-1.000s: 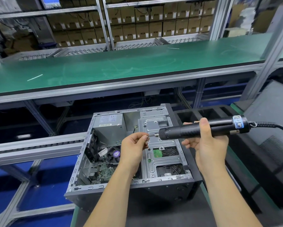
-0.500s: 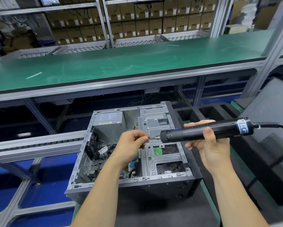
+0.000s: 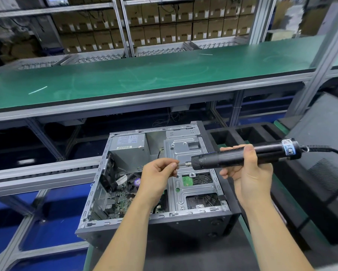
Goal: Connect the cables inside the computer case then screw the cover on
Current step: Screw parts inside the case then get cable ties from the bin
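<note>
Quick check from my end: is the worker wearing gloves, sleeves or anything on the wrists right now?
No. Both the left hand and the right hand are bare, with no gloves. Both forearms are uncovered as far as the head view shows, with no sleeve edge in view. I see no watch, wrist strap, ring or marking on either.

- Bright, even overhead light, shadows soft.
- Pale glare streaks the green bench top [image 3: 144, 81].
- Wide-angle lens bends the frame posts at the edges.
- Far cardboard boxes [image 3: 164, 26] look slightly soft.
</note>
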A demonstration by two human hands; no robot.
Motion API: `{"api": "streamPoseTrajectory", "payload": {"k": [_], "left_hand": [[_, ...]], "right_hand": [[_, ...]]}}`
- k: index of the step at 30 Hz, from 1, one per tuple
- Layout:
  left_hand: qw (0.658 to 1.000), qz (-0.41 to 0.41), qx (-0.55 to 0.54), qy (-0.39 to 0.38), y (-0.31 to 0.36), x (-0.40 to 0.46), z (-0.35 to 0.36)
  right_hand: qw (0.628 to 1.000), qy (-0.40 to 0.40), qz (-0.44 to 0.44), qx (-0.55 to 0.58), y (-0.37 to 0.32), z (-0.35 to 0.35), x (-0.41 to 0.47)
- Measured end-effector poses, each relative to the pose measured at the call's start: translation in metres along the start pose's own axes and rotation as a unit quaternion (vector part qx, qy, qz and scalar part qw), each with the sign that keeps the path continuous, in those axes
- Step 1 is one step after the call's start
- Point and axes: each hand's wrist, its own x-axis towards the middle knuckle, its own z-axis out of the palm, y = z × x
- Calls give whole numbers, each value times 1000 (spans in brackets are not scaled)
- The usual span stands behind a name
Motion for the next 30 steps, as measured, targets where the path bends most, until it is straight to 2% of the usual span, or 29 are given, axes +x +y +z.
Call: {"api": "streamPoseTrajectory", "payload": {"k": [7,11,13,15,17,19,20,22,25,30], "left_hand": [[993,-27,-109,39,-5,3,1],[970,-97,-209,83,-8,5,-7],[957,-145,-225,117,-10,9,-14],[963,-182,-138,143,-11,14,-20],[970,-194,67,127,-15,19,-22],[936,-167,303,72,-24,17,-20],[920,-160,355,54,-28,13,-19],[912,-174,372,25,-39,5,-17],[869,-166,467,-14,-50,3,-13],[858,-110,498,-50,-50,4,-13]], "right_hand": [[1000,-1,-12,6,-5,3,-2],[1000,17,-10,3,-6,1,-2],[1000,11,-8,-10,-9,0,-1],[1000,-10,-3,-27,-13,0,0],[998,-38,4,-54,-15,1,0],[994,-64,11,-90,-16,3,-1],[991,-76,16,-108,-14,5,-2],[987,-93,26,-129,-11,6,-5],[983,-106,36,-147,-7,4,-7],[976,-111,56,-177,-11,-1,-7]]}}
